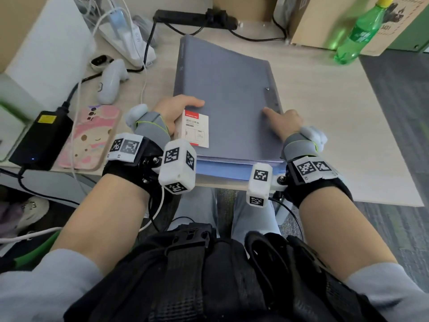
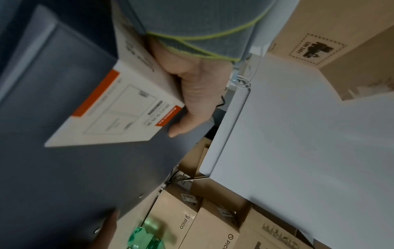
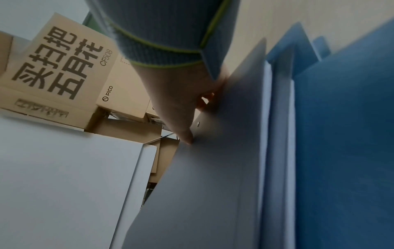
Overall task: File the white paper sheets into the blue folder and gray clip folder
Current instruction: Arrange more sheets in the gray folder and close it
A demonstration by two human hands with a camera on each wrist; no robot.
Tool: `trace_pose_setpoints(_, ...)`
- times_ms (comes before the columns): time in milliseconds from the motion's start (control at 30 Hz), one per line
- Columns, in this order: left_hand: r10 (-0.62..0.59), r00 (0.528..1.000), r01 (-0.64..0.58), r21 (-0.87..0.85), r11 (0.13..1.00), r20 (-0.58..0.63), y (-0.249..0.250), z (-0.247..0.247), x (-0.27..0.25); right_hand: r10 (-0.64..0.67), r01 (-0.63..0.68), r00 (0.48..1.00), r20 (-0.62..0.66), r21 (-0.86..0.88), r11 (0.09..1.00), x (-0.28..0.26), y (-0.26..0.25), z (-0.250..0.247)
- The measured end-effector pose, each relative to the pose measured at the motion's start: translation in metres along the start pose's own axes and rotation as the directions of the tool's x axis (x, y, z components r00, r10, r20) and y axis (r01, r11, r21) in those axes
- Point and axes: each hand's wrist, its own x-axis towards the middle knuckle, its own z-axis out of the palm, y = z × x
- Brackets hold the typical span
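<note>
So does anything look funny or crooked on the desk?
Yes. The gray folder lies askew, and the blue folder under it pokes past the desk edge. Both hands, left and right, grip the gray one.

Both forearms reach forward side by side over the near edge of the table. Left hand (image 1: 173,112): thumb laid flat on top, remaining fingers wrapped under at the left edge. Right hand (image 1: 284,120): thumb pressed on top, fingers hidden beneath the right edge.
</note>
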Motion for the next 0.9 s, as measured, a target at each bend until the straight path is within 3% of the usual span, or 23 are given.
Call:
trace_pose_setpoints(100, 0.064, 0.998, -0.065, -0.150, 0.987, -0.014, -0.002, 0.003, 0.000, 0.007, -0.006, 1.000, -0.015, 0.084, 0.996, 0.004, -0.003, 0.001)
trace_pose_setpoints(200, 0.217, 0.975, -0.223, -0.222, 0.949, -0.050, 0.001, 0.007, 0.000, -0.024, 0.028, 0.999, -0.022, 0.232, 0.972, 0.008, -0.009, 0.000)
trace_pose_setpoints(333, 0.408, 0.909, -0.417, -0.242, 0.876, -0.088, 0.010, 0.009, -0.003, -0.043, 0.060, 0.998, -0.045, 0.480, 0.875, 0.014, -0.018, -0.013)
trace_pose_setpoints(533, 0.590, 0.807, -0.577, -0.235, 0.782, -0.017, 0.036, 0.010, -0.004, -0.156, 0.178, 0.983, -0.093, 0.674, 0.717, 0.017, -0.049, -0.039)
trace_pose_setpoints(633, 0.651, 0.759, -0.641, -0.180, 0.746, -0.007, 0.050, 0.010, 0.001, -0.253, 0.343, 0.939, -0.234, 0.713, 0.612, 0.010, -0.050, -0.048)
trace_pose_setpoints(733, 0.657, 0.753, -0.647, -0.140, 0.749, 0.034, 0.056, 0.011, 0.007, -0.356, 0.472, 0.876, -0.325, 0.727, 0.499, 0.006, -0.047, -0.055)
trace_pose_setpoints(900, 0.662, 0.744, -0.651, -0.120, 0.749, 0.093, 0.049, 0.009, 0.013, -0.390, 0.485, 0.865, -0.316, 0.728, 0.485, 0.002, -0.041, -0.055)
